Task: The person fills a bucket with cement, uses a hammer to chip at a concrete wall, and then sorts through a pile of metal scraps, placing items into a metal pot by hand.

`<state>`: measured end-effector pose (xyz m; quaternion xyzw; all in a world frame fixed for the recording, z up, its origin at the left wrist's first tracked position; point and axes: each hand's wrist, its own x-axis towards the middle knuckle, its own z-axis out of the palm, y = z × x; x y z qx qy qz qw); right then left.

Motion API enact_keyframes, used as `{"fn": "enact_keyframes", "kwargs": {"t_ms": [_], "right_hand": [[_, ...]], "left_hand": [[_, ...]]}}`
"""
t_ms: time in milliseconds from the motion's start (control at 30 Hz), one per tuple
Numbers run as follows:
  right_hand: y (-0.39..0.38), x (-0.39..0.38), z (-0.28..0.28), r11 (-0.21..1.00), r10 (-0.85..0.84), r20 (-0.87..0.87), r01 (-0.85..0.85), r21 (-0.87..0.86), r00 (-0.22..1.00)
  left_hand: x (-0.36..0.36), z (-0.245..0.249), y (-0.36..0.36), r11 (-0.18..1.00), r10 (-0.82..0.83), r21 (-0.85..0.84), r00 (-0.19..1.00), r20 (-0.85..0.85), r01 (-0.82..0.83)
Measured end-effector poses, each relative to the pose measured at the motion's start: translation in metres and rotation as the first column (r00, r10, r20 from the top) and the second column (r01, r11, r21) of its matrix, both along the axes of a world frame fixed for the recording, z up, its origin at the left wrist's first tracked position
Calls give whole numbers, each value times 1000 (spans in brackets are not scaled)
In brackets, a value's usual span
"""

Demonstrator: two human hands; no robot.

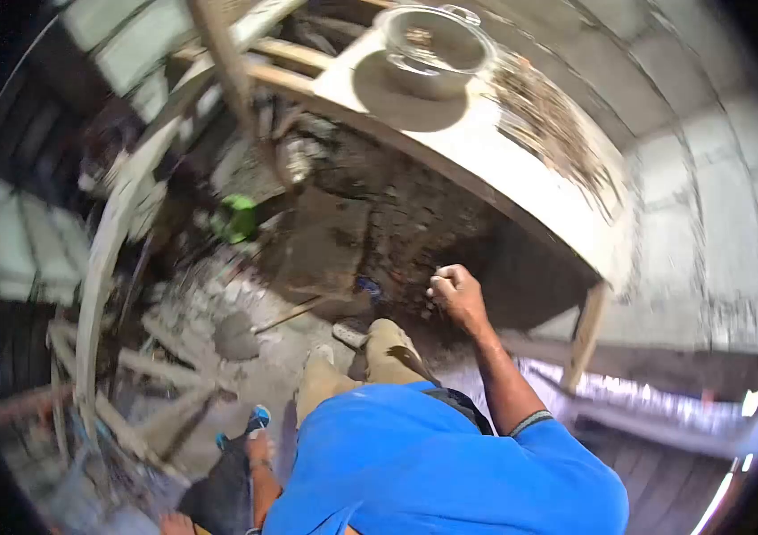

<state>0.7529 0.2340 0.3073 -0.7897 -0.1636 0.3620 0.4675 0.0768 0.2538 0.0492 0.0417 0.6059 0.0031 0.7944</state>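
My right hand (456, 296) is out in front of me, below the edge of a pale worktop. Its fingers are curled closed, and whatever may be in them is too small to make out. Low on the left, my left hand (258, 444) is closed at the end of a dark, flat thing (217, 486) with turquoise and black parts at its upper end. Blur hides what kind of thing that is. On the worktop (450, 147) stands a metal pot (439, 76) with two handles and some brownish bits inside.
Thin dry sticks (548, 120) lie on the worktop beside the pot. A wooden post (110, 259) and several boards (160, 366) crowd the left. Rubble covers the floor around a green container (238, 218) and a stick (290, 314). Block walls (704, 187) stand behind.
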Motion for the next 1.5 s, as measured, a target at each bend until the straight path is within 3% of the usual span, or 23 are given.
{"fn": "enact_keyframes", "kwargs": {"t_ms": [100,167,233,300,333,433,500,600,667,900,933,967,1000,1033,1067,1167,1233,1300,1333,1367,1400,1433,1500], "right_hand": [[-53,-29,-14,991,-129,99,132,-22,987],[-86,-59,-15,979,-190,114,197,-58,975],[-119,-85,-26,961,-251,93,260,-95,963],[-147,-116,-24,941,-299,113,313,-133,948],[-159,-129,-28,932,-316,119,331,-145,941],[-193,-154,-38,914,-375,121,388,-117,919],[-217,-160,-55,876,-416,115,431,-214,902],[-258,-164,-72,824,-456,172,487,-289,873],[-288,-170,-78,785,-545,215,583,-210,811],[-355,-210,-63,584,-745,274,794,-171,608],[-359,-221,-60,530,-777,290,829,-177,559],[-359,-233,-60,493,-815,257,854,-166,520],[-360,-250,-58,452,-850,225,879,-152,476],[-362,-270,-55,390,-875,244,907,-156,418],[-361,-290,-55,339,-876,314,930,-142,367],[-350,-355,-62,188,-915,343,976,-108,214],[-333,-401,-60,62,-875,457,973,-224,161],[-320,-442,-61,-3,-902,414,957,-289,123],[-314,-459,-62,-21,-924,365,937,-348,115],[-309,-474,-62,-44,-924,369,936,-349,94],[-305,-489,-63,-33,-926,356,916,-401,122],[-301,-503,-63,-24,-928,341,893,-449,147],[-296,-525,-58,-33,-927,345,885,-464,146]], "left_hand": [[40,19,82,845,-49,468,909,-414,259],[35,-5,131,704,-173,562,873,-456,434],[81,43,150,725,-173,482,807,-565,492],[106,80,160,644,-354,432,746,-564,632],[68,17,180,400,-505,576,696,-510,712],[61,-24,181,308,-593,514,584,-554,801],[92,15,171,-168,-690,354,147,-709,920],[128,46,154,-118,-744,227,66,-665,967],[149,45,129,73,-708,455,368,-603,887],[281,45,202,-350,-910,619,-98,-403,703],[281,-8,236,-385,-912,645,-167,-374,660],[304,-10,241,-413,-907,656,-225,-356,632],[327,-7,251,-647,-725,763,-295,-622,-20],[351,-6,261,-566,-560,495,-133,-818,-659],[375,3,266,-516,-566,504,-166,-807,-692],[434,44,274,-268,-688,932,-628,-362,-243],[461,54,279,-157,-656,970,-754,36,183],[509,10,284,-98,-613,993,-790,-6,69],[518,5,286,-155,-664,871,-702,258,467],[523,3,283,-182,-729,595,-514,452,783],[542,6,281,-355,-586,824,-792,171,441],[539,15,280,-360,-566,827,-806,174,431],[522,35,273,-123,-759,806,-578,299,579]]}}
